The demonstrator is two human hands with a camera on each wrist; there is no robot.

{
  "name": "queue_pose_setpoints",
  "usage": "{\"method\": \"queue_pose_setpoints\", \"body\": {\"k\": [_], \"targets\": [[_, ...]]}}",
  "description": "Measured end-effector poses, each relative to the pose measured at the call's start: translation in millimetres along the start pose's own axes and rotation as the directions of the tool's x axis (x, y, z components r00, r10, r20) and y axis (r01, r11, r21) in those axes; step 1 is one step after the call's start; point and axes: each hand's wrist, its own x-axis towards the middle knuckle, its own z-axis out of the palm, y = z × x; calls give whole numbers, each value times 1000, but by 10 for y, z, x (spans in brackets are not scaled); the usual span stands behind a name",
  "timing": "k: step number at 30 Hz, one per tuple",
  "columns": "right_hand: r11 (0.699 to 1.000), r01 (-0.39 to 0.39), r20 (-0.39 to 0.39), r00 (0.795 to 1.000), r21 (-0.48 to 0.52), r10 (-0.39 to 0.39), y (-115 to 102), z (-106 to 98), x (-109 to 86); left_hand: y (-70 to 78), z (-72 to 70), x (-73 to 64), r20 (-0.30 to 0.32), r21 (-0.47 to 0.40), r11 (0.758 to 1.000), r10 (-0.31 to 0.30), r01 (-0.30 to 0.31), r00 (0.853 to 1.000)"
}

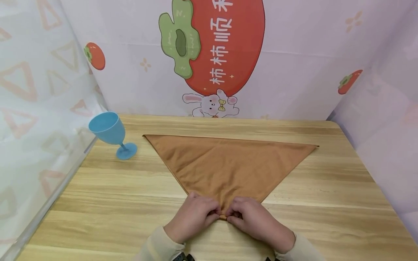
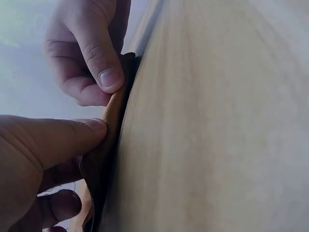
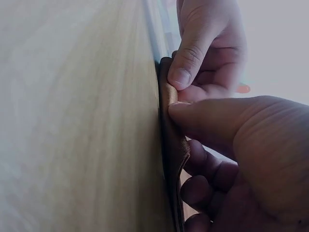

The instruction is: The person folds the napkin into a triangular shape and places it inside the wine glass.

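A brown cloth (image 1: 235,163) lies on the table as a triangle, its long edge at the back and its tip toward the person. At that near tip the left hand (image 1: 197,215) pinches the cloth's edge between thumb and fingers. Close beside it, the right hand (image 1: 253,219) pinches the same edge, the two thumbs nearly meeting. In the left wrist view a narrow rolled or folded strip of cloth (image 2: 113,113) shows under both thumbs. The right wrist view shows this strip (image 3: 170,96) too, low against the table. Some fingertips are hidden behind the cloth.
A blue plastic goblet (image 1: 111,130) stands at the table's back left. The wooden table (image 1: 326,203) meets a printed white backdrop (image 1: 294,72) behind, with similar sheets along the left and right sides.
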Motion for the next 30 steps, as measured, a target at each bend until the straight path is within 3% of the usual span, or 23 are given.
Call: {"method": "queue_pose_setpoints", "body": {"k": [4, 13, 30], "targets": [[999, -20, -1, 1000, -39, 20, -13, -11, -1, 1, -10, 0, 19, 19, 1000, -24, 23, 1000], [988, -20, -20, 1000, -152, 17, -38, -7, -9, 0, 17, -1, 7, 34, 999, -6, 6, 1000], [988, -31, 5, 999, -152, 32, -18, -20, 2, -7, 21, -2, 46, 29, 998, -50, 49, 998]]}}
